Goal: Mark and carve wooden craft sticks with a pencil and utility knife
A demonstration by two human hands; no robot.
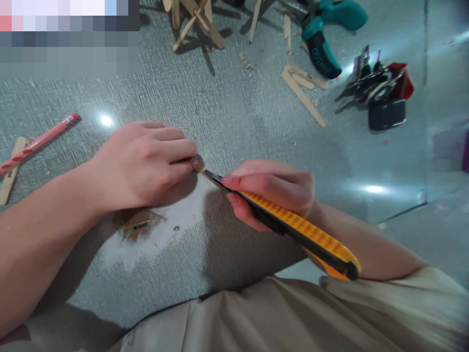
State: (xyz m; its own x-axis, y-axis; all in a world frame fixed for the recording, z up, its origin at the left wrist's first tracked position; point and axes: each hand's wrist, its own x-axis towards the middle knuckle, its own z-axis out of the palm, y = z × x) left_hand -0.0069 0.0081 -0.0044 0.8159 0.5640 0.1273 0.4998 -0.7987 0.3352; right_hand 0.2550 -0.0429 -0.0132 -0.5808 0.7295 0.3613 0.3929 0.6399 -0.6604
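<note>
By the desk's [238, 122] near edge, the right hand [273, 188] grips a yellow cutter [293, 217], blade [212, 176] at a small piece [198, 164] the left hand [146, 166] pinches; wood scraps [305, 100] suggest partial trimming, remainder unclear.

Bright light spots [106, 120] glint on the grey, textured surface [227, 98].

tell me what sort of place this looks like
Probably a craft or hobby worktable; the wider room can't be made out. The right hand holds a yellow utility knife, flat wooden sticks lie about, and teal-handled pliers lie nearby.
</note>
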